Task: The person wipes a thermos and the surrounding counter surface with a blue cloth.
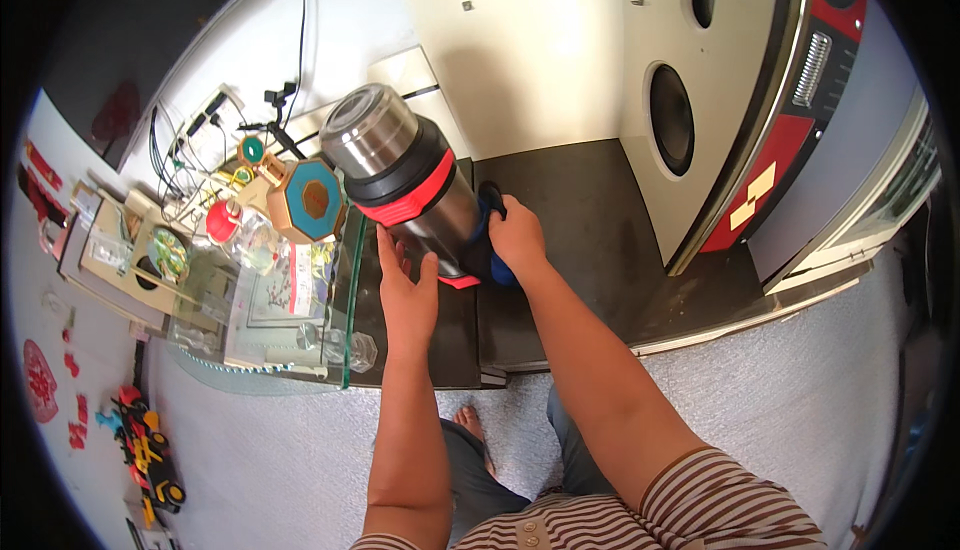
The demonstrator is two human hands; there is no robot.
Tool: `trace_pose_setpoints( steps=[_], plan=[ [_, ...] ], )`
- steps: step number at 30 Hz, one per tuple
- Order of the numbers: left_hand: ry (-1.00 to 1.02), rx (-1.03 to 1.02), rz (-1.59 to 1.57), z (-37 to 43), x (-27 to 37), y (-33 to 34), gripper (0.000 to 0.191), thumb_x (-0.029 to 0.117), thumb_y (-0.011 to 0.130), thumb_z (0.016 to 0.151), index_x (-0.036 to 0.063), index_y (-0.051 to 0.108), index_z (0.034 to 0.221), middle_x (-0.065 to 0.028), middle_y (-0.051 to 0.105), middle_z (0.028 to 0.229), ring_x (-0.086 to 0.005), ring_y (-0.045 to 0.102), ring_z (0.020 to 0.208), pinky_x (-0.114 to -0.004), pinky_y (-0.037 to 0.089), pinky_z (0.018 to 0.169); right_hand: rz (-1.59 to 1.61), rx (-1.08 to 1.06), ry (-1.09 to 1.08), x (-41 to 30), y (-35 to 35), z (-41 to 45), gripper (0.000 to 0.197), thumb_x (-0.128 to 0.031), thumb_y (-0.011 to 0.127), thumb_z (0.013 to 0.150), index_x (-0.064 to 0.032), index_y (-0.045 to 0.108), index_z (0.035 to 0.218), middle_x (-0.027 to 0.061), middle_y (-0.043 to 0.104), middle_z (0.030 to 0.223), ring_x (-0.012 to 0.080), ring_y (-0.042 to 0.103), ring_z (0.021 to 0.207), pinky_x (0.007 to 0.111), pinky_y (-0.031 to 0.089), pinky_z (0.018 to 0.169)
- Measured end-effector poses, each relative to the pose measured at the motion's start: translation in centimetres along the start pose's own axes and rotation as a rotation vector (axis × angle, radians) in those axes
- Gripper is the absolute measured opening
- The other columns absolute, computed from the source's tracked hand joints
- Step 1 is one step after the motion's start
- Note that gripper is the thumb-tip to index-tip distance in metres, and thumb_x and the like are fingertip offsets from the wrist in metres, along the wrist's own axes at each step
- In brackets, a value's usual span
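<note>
A large stainless steel vacuum flask [442, 231], with red and black bands and a silver cup lid [367, 126], leans to the left above a dark cabinet top. My right hand [517, 235] is closed around a black handle or strap [491, 196] on the flask's right side. Part of a blue thing [501, 271] shows under that hand; what it is I cannot tell. My left hand [409, 295] lies against the flask's lower left side, thumb and fingers apart. The flask's base is partly hidden, so its contact with the cabinet top is unclear.
The dark cabinet top [570, 250] runs between a glass shelf [349, 310] at left and a cream panel with oval openings [671, 119] at right. A blue-and-gold octagonal bottle [311, 201] stands beside the flask. Cables [180, 145] and toy vehicles [146, 445] lie further left.
</note>
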State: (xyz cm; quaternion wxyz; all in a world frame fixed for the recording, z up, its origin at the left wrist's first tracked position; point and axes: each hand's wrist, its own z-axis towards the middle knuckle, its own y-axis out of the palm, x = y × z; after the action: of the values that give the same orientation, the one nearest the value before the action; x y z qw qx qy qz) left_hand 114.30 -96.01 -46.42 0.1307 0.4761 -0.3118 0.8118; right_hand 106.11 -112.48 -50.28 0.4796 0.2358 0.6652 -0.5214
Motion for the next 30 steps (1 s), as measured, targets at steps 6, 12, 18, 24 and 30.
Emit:
trace_pose_setpoints(
  steps=[6, 12, 18, 24, 30],
  plan=[
    [0.032, -0.017, -0.069, 0.5, -0.4, 0.7, 0.082, 0.008, 0.065, 0.098, -0.0001, 0.017, 0.163, -0.0289, 0.043, 0.155, -0.0364, 0.046, 0.145, -0.042, 0.039, 0.118, 0.435, 0.379, -0.470, -1.7, 0.5, -0.8, 0.036, -0.016, 0.064, 0.097, -0.0074, 0.064, 0.131, 0.0208, 0.072, 0.117, 0.0392, 0.069, 0.110, 0.041, 0.054, 0.093],
    [-0.019, -0.006, -0.102, 0.6, -0.8, 0.1, 0.081, 0.010, 0.065, 0.099, -0.0008, 0.016, 0.163, -0.0271, 0.036, 0.161, -0.0356, 0.041, 0.148, -0.041, 0.035, 0.120, 0.122, 0.077, -0.086, -0.1, -0.2, -0.1, 0.036, -0.022, 0.062, 0.097, -0.0108, 0.063, 0.131, 0.0239, 0.072, 0.112, 0.0431, 0.067, 0.108, 0.048, 0.054, 0.091],
    [0.065, 0.006, -0.192, 2.6, -0.6, 0.1, 0.098, 0.029, 0.076, 0.096, -0.0031, 0.013, 0.163, -0.0260, 0.031, 0.164, -0.0330, 0.030, 0.153, -0.041, 0.024, 0.125, 0.386, 0.276, -0.377, -1.8, 0.3, -1.0, 0.035, -0.027, 0.060, 0.097, -0.0113, 0.063, 0.128, 0.0235, 0.072, 0.111, 0.0438, 0.068, 0.106, 0.050, 0.054, 0.090],
    [0.068, 0.071, -0.202, 4.0, 0.4, 2.3, 0.108, 0.026, 0.081, 0.092, 0.0011, 0.006, 0.165, -0.0186, 0.036, 0.161, -0.0274, 0.037, 0.146, -0.039, 0.027, 0.122, 0.371, 0.221, -0.343, -1.9, -0.5, -0.7, 0.033, -0.025, 0.061, 0.096, -0.0102, 0.065, 0.125, 0.0201, 0.071, 0.115, 0.0426, 0.068, 0.103, 0.049, 0.054, 0.088],
    [0.192, 0.310, -0.072, 4.8, -0.4, 4.6, 0.125, 0.025, 0.096, 0.073, -0.0097, 0.011, 0.158, -0.0275, 0.037, 0.155, -0.0347, 0.039, 0.145, -0.043, 0.029, 0.122, 0.316, 0.129, -0.249, -0.8, -0.1, 0.6, 0.034, -0.027, 0.062, 0.096, -0.0129, 0.065, 0.127, 0.0229, 0.072, 0.108, 0.0443, 0.067, 0.101, 0.049, 0.054, 0.087]
  ],
)
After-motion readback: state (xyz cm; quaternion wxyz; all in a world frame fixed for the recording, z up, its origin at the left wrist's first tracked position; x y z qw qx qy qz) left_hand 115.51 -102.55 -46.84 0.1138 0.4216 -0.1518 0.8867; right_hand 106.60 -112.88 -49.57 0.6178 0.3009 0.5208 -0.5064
